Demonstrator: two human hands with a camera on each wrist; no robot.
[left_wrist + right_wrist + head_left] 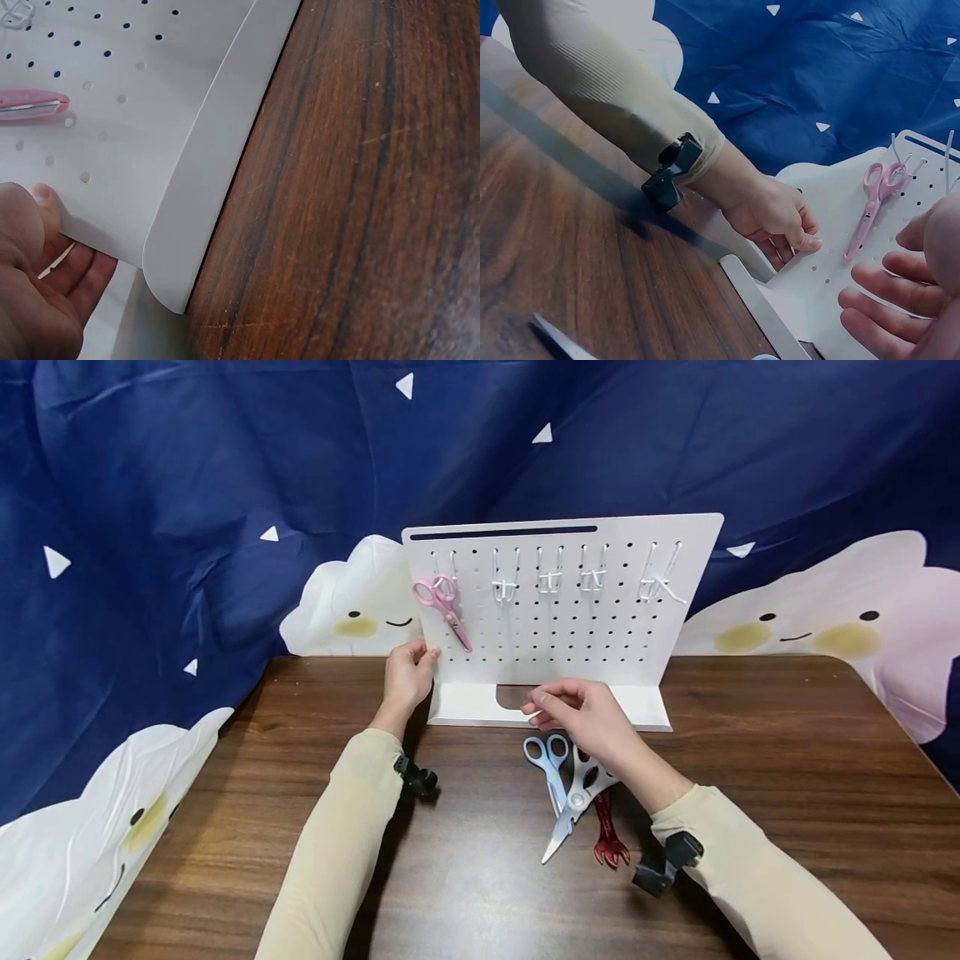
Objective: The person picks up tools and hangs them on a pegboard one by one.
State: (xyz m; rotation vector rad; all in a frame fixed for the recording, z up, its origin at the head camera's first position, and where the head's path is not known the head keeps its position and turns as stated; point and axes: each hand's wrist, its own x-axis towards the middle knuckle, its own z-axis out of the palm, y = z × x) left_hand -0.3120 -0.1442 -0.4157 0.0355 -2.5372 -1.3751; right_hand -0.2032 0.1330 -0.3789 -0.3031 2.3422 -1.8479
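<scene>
Pale sleeves reach forward; the left hand pinches the edge of the pegboard standing on the table, the right hand half-open, empty. Should that pinch jerk, its hanging pink scissors could drop.

A person is wearing pale cream long sleeves, the left sleeve showing at the bottom of the head view, left of centre, the right sleeve at lower right. At upper left of the right-wrist view, the left sleeve is showing fine ribbing. Each sleeve is sporting a small black device: the left device, below centre, is displaying a rounded end; the right device is looking blocky. The left hand and right hand are going bare.
</scene>
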